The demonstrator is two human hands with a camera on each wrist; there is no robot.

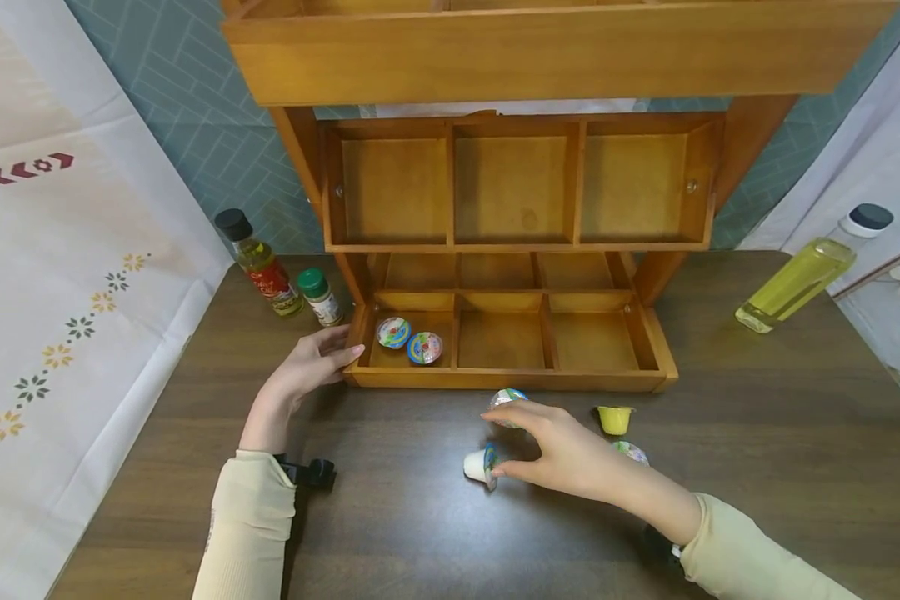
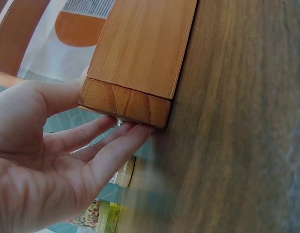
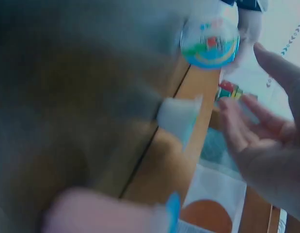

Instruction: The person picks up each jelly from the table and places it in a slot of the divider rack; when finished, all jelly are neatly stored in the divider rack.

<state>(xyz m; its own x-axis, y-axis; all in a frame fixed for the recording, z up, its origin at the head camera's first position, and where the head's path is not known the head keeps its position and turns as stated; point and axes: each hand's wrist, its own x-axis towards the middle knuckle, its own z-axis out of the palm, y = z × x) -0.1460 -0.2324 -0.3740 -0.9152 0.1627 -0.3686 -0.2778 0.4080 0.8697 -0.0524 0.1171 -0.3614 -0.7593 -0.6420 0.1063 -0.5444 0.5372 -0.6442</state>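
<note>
My left hand (image 1: 311,364) grips the left front corner of the wooden rack (image 1: 510,381), thumb over its rim and fingers against the outer side (image 2: 128,104). Over the table, my right hand (image 1: 570,446) has its thumb and fingers spread apart with nothing between them. Its thumb tip is right by a small white jelly cup (image 1: 476,466) lying on its side. Beyond the fingers is another jelly cup (image 1: 508,395), lid up and partly covered by the hand. Two jelly cups (image 1: 393,332) with printed foil lids sit in the rack's lower left compartment.
A yellow jelly cup (image 1: 614,420) and a lidded cup (image 1: 632,452), partly hidden by my right forearm, are on the table. Left of the rack stand an oil bottle (image 1: 270,275) and a green-capped jar (image 1: 321,297). A taller oil bottle (image 1: 802,279) is at the right. An upper shelf (image 1: 555,62) overhangs.
</note>
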